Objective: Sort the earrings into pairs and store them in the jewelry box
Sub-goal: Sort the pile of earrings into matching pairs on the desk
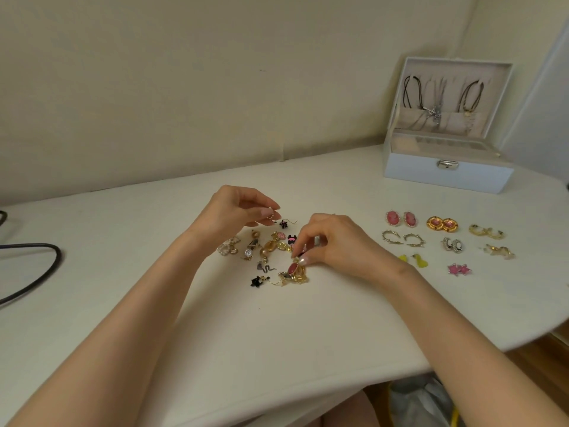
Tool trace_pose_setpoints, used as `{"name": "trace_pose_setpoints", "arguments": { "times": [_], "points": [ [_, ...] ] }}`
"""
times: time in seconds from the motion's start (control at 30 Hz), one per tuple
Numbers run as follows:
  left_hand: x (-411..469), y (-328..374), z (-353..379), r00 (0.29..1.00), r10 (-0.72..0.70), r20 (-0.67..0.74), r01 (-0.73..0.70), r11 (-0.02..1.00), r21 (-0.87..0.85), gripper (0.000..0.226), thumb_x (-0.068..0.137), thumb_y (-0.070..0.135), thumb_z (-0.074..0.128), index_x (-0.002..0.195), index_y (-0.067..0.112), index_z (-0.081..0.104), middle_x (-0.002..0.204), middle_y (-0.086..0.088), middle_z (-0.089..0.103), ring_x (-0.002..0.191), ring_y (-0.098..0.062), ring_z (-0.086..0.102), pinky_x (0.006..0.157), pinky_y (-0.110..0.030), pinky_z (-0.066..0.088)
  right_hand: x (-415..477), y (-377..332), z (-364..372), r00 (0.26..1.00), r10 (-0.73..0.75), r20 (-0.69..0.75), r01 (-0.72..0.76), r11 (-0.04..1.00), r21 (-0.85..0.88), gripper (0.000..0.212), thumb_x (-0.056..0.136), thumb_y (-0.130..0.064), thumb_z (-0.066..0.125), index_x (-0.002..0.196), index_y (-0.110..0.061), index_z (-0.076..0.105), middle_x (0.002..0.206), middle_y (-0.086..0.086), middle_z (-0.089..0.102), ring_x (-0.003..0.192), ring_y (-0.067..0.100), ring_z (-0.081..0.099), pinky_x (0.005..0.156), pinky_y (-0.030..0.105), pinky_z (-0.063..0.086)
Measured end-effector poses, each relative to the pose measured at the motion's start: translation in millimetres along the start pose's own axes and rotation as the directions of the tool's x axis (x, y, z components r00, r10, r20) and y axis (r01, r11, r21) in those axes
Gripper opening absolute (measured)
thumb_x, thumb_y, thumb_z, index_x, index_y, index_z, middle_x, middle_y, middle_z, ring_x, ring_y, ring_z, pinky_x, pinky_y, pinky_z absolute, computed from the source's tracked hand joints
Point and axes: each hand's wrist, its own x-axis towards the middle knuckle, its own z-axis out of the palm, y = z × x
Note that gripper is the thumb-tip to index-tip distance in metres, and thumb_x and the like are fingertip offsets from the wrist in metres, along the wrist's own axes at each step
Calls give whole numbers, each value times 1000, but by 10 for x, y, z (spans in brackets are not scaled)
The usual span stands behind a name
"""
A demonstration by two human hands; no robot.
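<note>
Right hand (332, 241) pinches the pink-stone earring (292, 268): lift slowly, clear of the pile (264, 246); left hand (237, 211), ten o'clock, pinches a hoop (270, 216).

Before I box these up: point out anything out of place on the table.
The black star earrings lie split: one by the left hand, the other at the pile's near edge. Sorted pairs on the right look tidy.

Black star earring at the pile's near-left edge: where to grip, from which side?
Likely pinch the black star earring across its star body, from above on the near-left side. Bare table lies there; its thin wire seems to run right into the pile, flat and harder to pinch.
</note>
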Motion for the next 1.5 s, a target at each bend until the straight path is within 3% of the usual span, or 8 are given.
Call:
{"name": "trace_pose_setpoints", "arguments": {
  "times": [0.2, 0.5, 0.63, 0.83, 0.9, 1.1, 1.27, 1.5],
  "points": [
    [-10, 35, 17, 1000, 1, 17, 0, 999, -33, 12, 86, 9, 62, 95, 9, 70, 82, -6, 70, 69, -4, 65, 64, -9, 48, -6, -17, 2, 1000, -20, 17, 21, 999, -41, 6, 76, -26, 74, 80, -28, 69, 89, -7, 57, 76, 3, 45, 73, 26, 39],
    [-29, 35, -5, 997, -48, 59, 52, 996, -69, 19, 92, 13, 54, 102, 11, 70, 91, -5, 73, 82, -7, 67, 67, -10, 50, 23, -33, 14, 999, -41, 9, 42, 988, -149, 10, 77, -26, 73, 85, -21, 70, 91, -5, 61, 77, 6, 49, 72, 26, 42],
    [-32, 42, 7, 998, -46, 53, 50, 996, -70, 17, 91, 11, 56, 100, 11, 70, 87, -3, 73, 77, -5, 67, 64, -10, 50, -15, -11, -51, 995, 39, -87, -23, 983, 181, 16, 74, -21, 77, 76, -12, 65, 77, -4, 66, 61, 1, 53, 59, 14, 41],
    [-27, 60, 57, 997, -46, 66, 50, 997, -60, 10, 87, 11, 61, 89, 12, 71, 81, -4, 72, 74, -9, 68, 76, -20, 53, -95, 35, -179, 988, 89, -124, -17, 869, 494, 9, 75, -6, 75, 75, -11, 68, 68, 0, 68, 62, 9, 63, 60, 18, 48],
    [-40, 79, 81, 995, -48, 83, 53, 997, -61, 10, 87, 11, 61, 87, 11, 71, 80, -4, 72, 76, -11, 69, 80, -23, 53, -127, 31, -206, 991, 78, -109, -9, 851, 525, 7, 75, -8, 75, 79, -13, 72, 72, 0, 70, 66, 5, 62, 60, 15, 47],
    [-88, 170, 183, 986, -20, 164, 33, 997, -74, 11, 86, 12, 62, 91, 9, 71, 76, 0, 72, 75, -9, 67, 64, -13, 49, -203, 54, -211, 983, 160, -95, -63, 768, 638, 2, 76, -7, 72, 76, -9, 71, 67, 6, 65, 58, 7, 58, 60, 17, 50],
    [-122, 207, 274, 976, 1, 216, 19, 996, -90, 10, 84, 13, 64, 89, 10, 72, 80, -1, 71, 78, -10, 65, 82, -26, 53, -251, 83, -204, 971, 218, -99, -83, 694, 715, 5, 81, -7, 67, 76, -8, 67, 73, 8, 69, 62, 13, 64, 58, 19, 52],
    [-151, 233, 304, 975, 2, 221, 18, 996, -88, 11, 84, 14, 64, 91, 10, 71, 81, -5, 71, 78, -11, 65, 82, -28, 51, -304, 102, -235, 965, 256, -59, -137, 684, 717, 1, 78, -12, 70, 77, -11, 70, 61, -2, 66, 56, 9, 58, 55, 17, 46]
  ]
}}
